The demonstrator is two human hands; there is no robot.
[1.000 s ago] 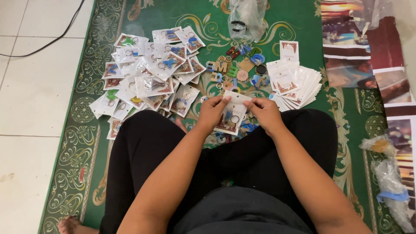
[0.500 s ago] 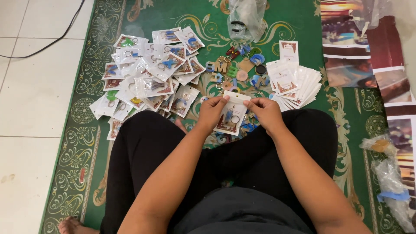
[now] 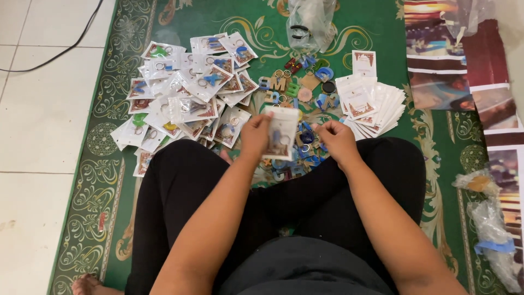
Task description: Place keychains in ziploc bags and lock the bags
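Left hand pinching a small clear packet with a blue key ring inside, held upright above the lap. Right hand just beside the packet on the right, fingers curled in, not touching the packet; cannot tell if anything small sits between those fingers. Under and just past both hands, loose letter key rings in blue, green, brown and pink, lying in a little heap on the green rug. To the left, a big messy pile of filled packets, many lying over each other. To the right, a fanned stack of flat white empty packets, with one lying alone at the far edge. Farther away, at the top, a crumpled clear plastic bag. Far left, white floor tiles with a black cable across them. Far right, shiny printed sheets on the floor and more scrunched plastic near the bottom corner. Black trousers on crossed legs, close to the camera.
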